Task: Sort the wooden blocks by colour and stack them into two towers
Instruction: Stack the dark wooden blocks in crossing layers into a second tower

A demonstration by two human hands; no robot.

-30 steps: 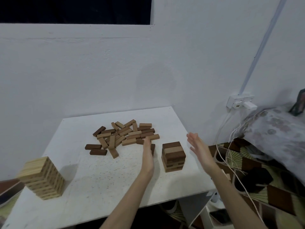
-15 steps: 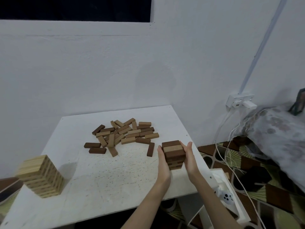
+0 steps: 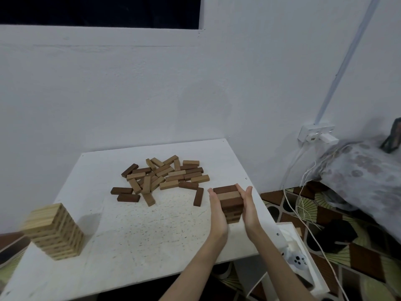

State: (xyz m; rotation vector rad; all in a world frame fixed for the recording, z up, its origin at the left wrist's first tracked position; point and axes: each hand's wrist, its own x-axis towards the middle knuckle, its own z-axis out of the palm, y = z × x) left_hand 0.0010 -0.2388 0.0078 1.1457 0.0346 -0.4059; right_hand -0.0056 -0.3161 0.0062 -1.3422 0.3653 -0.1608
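Home room, likely a bedroom: white painted wall (image 3: 130, 94), patterned bedding (image 3: 364, 170), wall socket (image 3: 315, 133) with trailing cables (image 3: 303, 205), small white table (image 3: 152, 246)

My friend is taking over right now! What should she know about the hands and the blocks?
Left hand and right hand: flat, fingers straight, pressing opposite sides of the short dark brown block tower near the white table's right edge.
Done: tall pale wooden block tower stands at the near left.
Left: a loose pile of brown wooden blocks lies mid-table, still to sort and stack.
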